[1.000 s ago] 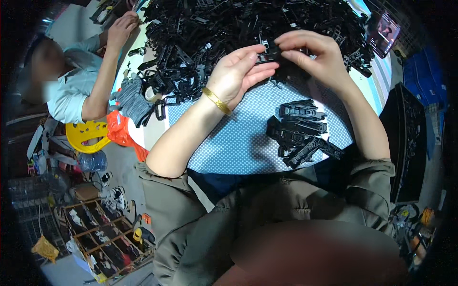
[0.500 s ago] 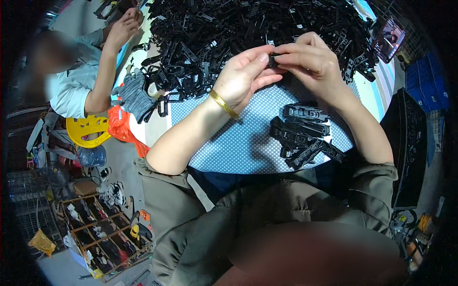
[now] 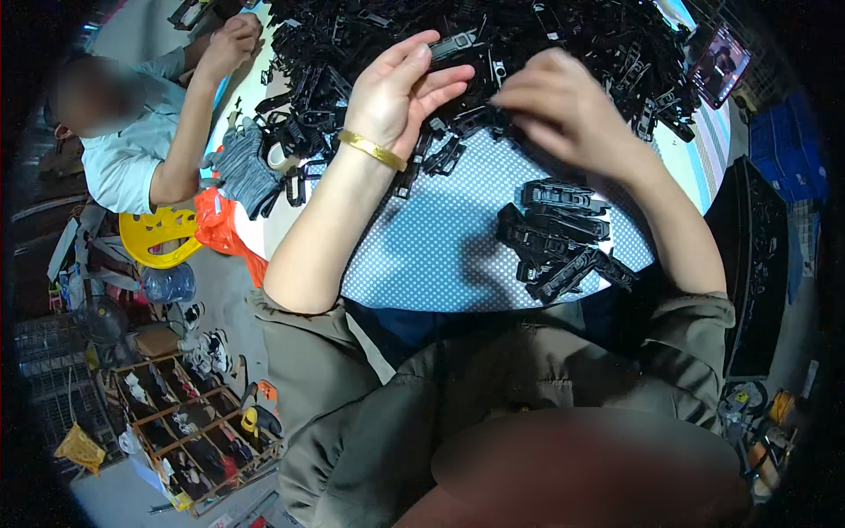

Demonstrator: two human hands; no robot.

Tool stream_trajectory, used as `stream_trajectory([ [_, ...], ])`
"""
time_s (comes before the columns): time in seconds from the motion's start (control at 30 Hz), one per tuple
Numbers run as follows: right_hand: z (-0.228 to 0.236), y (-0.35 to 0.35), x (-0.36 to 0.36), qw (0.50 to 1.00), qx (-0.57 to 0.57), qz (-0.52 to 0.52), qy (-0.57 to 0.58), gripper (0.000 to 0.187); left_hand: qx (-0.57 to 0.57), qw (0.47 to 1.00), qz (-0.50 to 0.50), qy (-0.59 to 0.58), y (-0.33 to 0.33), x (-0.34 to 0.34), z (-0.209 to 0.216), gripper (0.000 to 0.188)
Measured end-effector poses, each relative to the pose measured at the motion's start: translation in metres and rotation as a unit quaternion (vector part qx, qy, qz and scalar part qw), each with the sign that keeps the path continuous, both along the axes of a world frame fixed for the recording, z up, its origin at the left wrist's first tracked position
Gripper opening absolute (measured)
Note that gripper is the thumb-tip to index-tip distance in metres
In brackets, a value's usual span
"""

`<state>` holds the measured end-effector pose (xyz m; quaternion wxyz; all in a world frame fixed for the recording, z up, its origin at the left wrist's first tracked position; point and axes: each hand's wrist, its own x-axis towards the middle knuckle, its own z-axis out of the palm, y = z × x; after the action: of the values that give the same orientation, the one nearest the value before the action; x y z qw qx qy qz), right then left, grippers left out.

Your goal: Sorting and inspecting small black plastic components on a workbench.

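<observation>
My left hand (image 3: 385, 104) is raised palm inward at the near edge of the pile, a gold bracelet on its wrist. Its thumb and forefinger pinch the end of a slim black plastic part (image 3: 453, 45); the other fingers are spread. Opposite it, my right hand (image 3: 563, 110) hovers over the near right side of the pile. Motion smears its fingers, so their grip is unclear. The large heap of black plastic parts (image 3: 370, 26) covers the far table. Closer to me, several similar parts (image 3: 559, 233) lie in a small stack on the dotted cloth (image 3: 422, 255).
At the left a co-worker (image 3: 132, 145) sits with hands raised by the table edge. Grey gloves (image 3: 245, 172), a tape roll (image 3: 279, 158) and a red plastic bag (image 3: 218, 224) lie near there. A lit phone (image 3: 722, 66) leans at the far right, near blue crates (image 3: 788, 145).
My hands have parted from their meeting point over the cloth. The left moved left and away from me to the pile; the right moved slightly left and is blurred.
</observation>
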<state>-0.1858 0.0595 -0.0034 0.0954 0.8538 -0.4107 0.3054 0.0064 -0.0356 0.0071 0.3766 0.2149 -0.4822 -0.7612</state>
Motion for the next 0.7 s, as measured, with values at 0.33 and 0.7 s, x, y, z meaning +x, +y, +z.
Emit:
stream_trajectory([
  [0.33, -0.009, -0.004, 0.004, 0.982, 0.041, -0.056, -0.174, 0.020, -0.031, 0.998, 0.008, -0.051, 0.014, -0.008, -0.002, 0.031],
  [0.7, -0.005, 0.007, 0.002, 0.914, 0.175, -0.142, -0.337, 0.013, -0.029, 0.992, -0.087, -0.085, 0.044, -0.022, -0.016, 0.035],
])
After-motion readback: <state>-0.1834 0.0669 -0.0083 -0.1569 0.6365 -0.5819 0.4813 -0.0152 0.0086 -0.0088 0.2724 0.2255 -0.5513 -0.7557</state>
